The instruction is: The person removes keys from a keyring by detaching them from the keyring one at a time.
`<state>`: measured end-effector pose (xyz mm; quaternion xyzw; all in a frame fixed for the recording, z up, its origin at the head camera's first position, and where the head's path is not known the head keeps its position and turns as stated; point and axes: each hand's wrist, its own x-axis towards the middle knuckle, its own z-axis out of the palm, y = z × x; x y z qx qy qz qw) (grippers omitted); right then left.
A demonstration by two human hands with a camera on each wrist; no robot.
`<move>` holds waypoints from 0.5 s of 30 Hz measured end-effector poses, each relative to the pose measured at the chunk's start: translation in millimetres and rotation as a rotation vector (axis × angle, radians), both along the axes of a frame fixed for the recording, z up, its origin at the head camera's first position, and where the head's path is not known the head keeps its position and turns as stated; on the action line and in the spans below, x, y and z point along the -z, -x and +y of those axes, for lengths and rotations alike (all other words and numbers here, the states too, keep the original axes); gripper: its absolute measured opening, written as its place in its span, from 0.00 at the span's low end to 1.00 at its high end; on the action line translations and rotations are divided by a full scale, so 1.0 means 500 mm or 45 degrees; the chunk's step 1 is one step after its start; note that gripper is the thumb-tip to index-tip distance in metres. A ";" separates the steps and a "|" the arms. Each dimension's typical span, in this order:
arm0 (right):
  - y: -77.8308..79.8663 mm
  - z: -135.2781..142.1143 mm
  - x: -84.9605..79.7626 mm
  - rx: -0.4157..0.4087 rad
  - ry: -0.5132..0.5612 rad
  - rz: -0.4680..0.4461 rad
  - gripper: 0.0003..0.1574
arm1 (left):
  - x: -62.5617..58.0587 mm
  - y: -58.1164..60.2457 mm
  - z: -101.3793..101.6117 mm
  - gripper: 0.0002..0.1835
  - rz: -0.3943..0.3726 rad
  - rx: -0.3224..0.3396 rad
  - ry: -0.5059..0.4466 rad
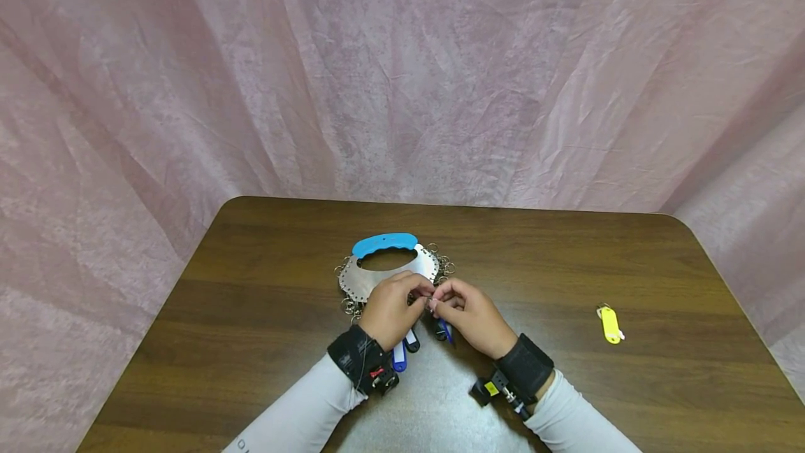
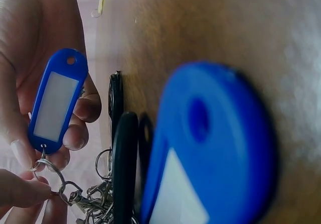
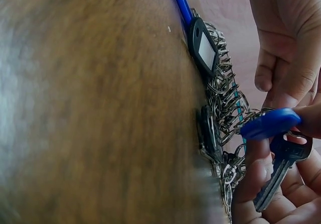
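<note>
My left hand [image 1: 391, 305] and right hand [image 1: 474, 318] meet at the near right edge of a metal key-holder plate [image 1: 371, 285] with a blue handle [image 1: 385, 243]. Both pinch at a small split ring [image 2: 56, 170], which joins a blue key tag [image 2: 55, 103] to a clip on the plate's ring cluster. The tag, with its white label, hangs in front of my right hand's fingers. Beside it in the right wrist view dangles a silver key with a dark head [image 3: 281, 176]. Fingertips partly hide the ring.
Another blue tag [image 2: 220, 128] and a black tag [image 3: 203, 48] hang from the plate near my left hand. Many metal rings [image 3: 225, 93] line its rim. A yellow key tag [image 1: 610, 325] lies on the wooden table [image 1: 692, 383] to the right. Pink curtain [image 1: 402, 75] hangs behind.
</note>
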<state>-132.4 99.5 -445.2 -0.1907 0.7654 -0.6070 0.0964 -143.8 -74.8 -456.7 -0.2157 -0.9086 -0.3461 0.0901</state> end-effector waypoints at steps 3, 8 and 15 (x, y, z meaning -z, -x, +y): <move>0.002 0.000 0.003 0.001 0.000 0.011 0.04 | -0.001 0.000 0.000 0.09 0.008 0.007 -0.008; 0.003 0.002 0.007 -0.006 0.014 0.010 0.04 | -0.002 0.000 0.001 0.08 0.006 0.026 -0.032; 0.002 0.001 0.005 -0.017 0.060 -0.041 0.05 | 0.000 0.000 0.001 0.09 -0.031 0.048 -0.065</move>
